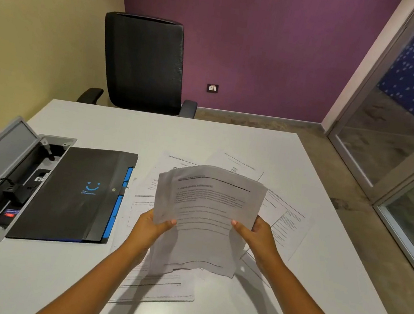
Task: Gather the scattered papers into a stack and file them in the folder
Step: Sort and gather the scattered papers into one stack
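Observation:
I hold a loose stack of printed papers (206, 210) upright above the table, its sheets unevenly aligned. My left hand (152, 225) grips its left edge and my right hand (260, 236) grips its right edge. Several more printed sheets (285, 219) lie scattered flat on the white table beneath and around the stack, some hidden by it. A closed black folder (74, 190) with a blue smile logo and blue edge tabs lies flat to the left of the papers.
An open grey cable box (3, 180) with plugs and a cord is set into the white table (124, 128) at the far left. A black office chair (142, 63) stands behind the table. A glass door (407, 119) is on the right.

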The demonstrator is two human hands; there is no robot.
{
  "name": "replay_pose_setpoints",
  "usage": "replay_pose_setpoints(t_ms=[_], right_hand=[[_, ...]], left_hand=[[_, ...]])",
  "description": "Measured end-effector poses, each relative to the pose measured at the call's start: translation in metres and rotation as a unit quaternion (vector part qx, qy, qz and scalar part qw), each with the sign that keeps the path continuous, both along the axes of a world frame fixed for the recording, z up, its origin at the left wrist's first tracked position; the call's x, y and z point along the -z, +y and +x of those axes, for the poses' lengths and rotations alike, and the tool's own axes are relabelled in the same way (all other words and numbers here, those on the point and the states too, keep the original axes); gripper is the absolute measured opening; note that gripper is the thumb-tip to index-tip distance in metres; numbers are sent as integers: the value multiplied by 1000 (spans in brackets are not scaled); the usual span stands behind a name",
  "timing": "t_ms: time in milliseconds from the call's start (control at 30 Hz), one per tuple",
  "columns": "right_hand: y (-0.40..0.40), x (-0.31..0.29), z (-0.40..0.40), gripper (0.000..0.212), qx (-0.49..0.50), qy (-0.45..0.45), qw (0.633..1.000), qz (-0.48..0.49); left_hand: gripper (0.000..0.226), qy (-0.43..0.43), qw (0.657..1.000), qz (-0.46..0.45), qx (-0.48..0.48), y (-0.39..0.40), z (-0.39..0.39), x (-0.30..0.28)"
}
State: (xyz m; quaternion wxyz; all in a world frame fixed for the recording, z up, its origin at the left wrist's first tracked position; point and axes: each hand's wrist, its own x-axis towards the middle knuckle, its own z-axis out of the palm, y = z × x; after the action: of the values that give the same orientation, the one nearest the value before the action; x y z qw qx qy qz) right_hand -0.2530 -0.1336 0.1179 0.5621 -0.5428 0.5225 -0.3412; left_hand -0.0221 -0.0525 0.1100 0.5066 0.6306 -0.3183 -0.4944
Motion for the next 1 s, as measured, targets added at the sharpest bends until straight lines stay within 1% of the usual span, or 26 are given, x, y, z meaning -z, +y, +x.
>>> replay_pose_setpoints(t_ms=[133, 233, 333, 400, 467, 533, 567, 667, 767, 833, 900, 933, 967, 1000], right_hand=[[3, -1, 7, 21, 10, -26, 1000, 9], [8, 9, 8, 22, -1, 1, 1000, 16], [14, 22, 5, 27, -44, 60, 997, 14], [17, 33, 3, 29, -91, 116, 989, -2], [19, 45, 2, 40, -121, 195, 973, -1], [20, 56, 0, 42, -145, 252, 957, -6], [21, 61, 0, 39, -146, 259, 955, -8], [23, 63, 9, 34, -148, 244, 958, -11], [26, 62, 29, 32, -173, 241, 955, 0], [31, 66, 42, 28, -191, 257, 947, 31], [38, 72, 52, 20, -185, 288, 937, 67], [42, 77, 56, 14, -176, 307, 932, 84], [47, 82, 59, 11, -167, 323, 926, 97], [53, 86, 62, 19, -167, 335, 921, 105]], left_hand=[[22, -1, 1000, -10, -7, 1, -7, -5], [23, -3, 1000, 1, -24, 6, -11, 5], [20, -4, 998, 24, -51, 10, -14, 16], [24, -17, 997, 45, -64, 11, -14, 21], [33, -44, 995, 65, -63, 13, -12, 26], [34, -91, 989, 86, -79, 17, -7, 34], [31, -110, 984, 95, -98, 20, -5, 39], [28, -148, 971, 114, -147, 26, 7, 45], [28, -174, 961, 134, -166, 28, 22, 48], [28, -194, 954, 156, -168, 33, 32, 53], [32, -217, 941, 200, -164, 43, 39, 61], [37, -241, 926, 242, -159, 50, 41, 66], [44, -267, 903, 299, -153, 57, 43, 72], [52, -282, 880, 351, -150, 64, 43, 76]])
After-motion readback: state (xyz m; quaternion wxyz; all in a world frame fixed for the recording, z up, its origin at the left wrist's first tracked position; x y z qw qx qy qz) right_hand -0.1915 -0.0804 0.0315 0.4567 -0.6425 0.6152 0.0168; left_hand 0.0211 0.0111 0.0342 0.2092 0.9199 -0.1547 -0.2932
